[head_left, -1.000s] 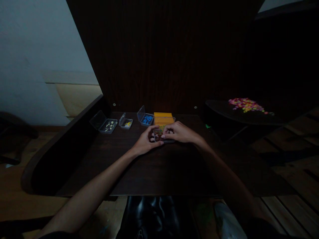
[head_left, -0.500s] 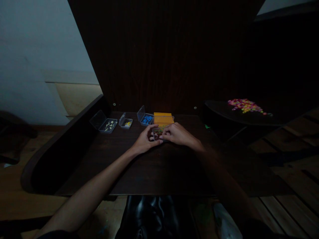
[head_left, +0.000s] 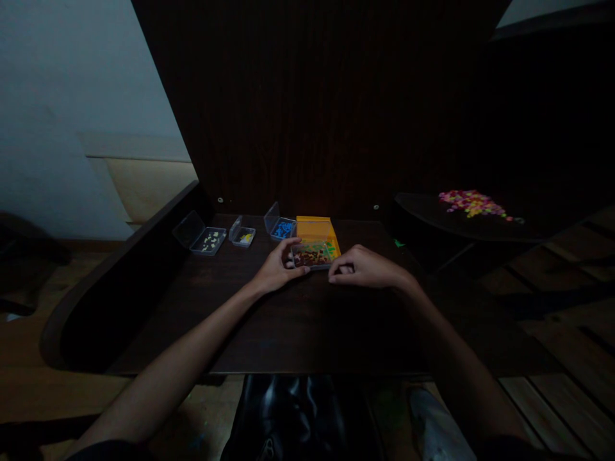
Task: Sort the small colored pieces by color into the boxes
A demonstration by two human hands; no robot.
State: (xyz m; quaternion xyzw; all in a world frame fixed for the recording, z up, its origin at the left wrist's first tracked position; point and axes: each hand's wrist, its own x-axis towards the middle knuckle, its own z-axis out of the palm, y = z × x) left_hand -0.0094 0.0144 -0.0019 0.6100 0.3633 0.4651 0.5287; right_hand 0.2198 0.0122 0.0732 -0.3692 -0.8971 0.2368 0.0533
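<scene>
My left hand [head_left: 277, 267] is wrapped round the left end of a clear plastic box [head_left: 314, 266], its thumb at the near side. Inside the box lie many small dark brown pieces [head_left: 310, 257]. Green pieces [head_left: 327, 249] show towards its far right side, some seemingly through the clear wall. Just off the box's right end, my right hand [head_left: 364, 266] is closed, thumb and fingers pressed together; whatever they might hold is too small to make out. Behind the box sits an orange-yellow tray or case [head_left: 314, 229], partly covered by it.
Left of the orange case stand open clear boxes with blue pieces [head_left: 283, 229], yellow pieces [head_left: 246, 237] and cream pieces [head_left: 211, 241]. A green scrap [head_left: 398, 243] lies at the right. Colourful beads [head_left: 473, 203] are heaped on a dark raised surface. The desk has a dark side panel [head_left: 125, 275].
My right hand has moved right and slightly down, from over the box to beside it, uncovering the brown pieces. My left hand stays on the box.
</scene>
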